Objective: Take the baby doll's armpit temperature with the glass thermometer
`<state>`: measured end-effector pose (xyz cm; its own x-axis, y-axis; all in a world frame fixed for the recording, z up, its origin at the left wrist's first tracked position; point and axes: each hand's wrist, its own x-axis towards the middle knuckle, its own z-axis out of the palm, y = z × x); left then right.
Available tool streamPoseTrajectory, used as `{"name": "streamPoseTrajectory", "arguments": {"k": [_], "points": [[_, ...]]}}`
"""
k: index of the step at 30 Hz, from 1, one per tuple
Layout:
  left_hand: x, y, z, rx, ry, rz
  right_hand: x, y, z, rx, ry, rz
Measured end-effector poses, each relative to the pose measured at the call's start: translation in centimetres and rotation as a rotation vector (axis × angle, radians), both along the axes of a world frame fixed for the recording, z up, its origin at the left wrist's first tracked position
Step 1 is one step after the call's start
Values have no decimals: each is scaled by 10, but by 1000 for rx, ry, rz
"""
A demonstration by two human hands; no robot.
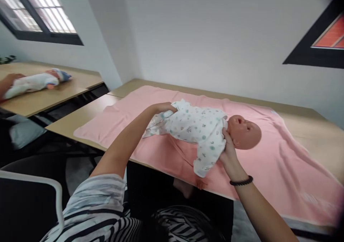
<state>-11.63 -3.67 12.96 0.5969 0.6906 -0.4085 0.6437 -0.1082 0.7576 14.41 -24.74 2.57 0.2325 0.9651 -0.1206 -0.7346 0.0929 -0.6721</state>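
Note:
A baby doll (199, 125) in a white patterned outfit lies face up across my hands, its bare head (245, 131) pointing right. My right hand (228, 147) is closed under its neck and shoulder, with the thumb on the collar. At the doll's lower end, my left hand (165, 108) grips the legs or the cloth around them; its fingertips are hidden. One sleeve hangs down toward the table's front edge. Beneath the doll spreads a pink blanket (268, 174). Whether the doll's body touches the blanket I cannot tell.
The blanket covers much of a wooden table (301, 122) against a wall. On another table (53, 98) at left lies a second doll (37, 82) in white with a blue cap, another person's hand (12, 80) at its legs. A chair (29, 199) stands at lower left.

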Motion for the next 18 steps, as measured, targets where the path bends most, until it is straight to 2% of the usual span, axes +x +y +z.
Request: {"name": "streamPoseTrajectory", "arguments": {"k": [3, 5, 7, 10, 13, 16, 18], "points": [[18, 16, -2, 106, 190, -45, 7, 9, -3, -42, 33, -62], [30, 23, -4, 216, 277, -135, 12, 16, -3, -57, 58, -92], [39, 26, -11, 328, 370, -219, 19, 18, -2, -49, 64, -126], [42, 26, -29, 465, 498, -227, 31, 13, -4, -25, 38, -125], [30, 19, -47, 501, 414, -258, 39, 6, -9, -79, 57, -103], [14, 8, -65, 463, 297, -410, 38, 2, -14, -183, 115, -131], [7, 0, -78, 508, 318, -464, 34, 1, -16, -202, 120, -148]]}}
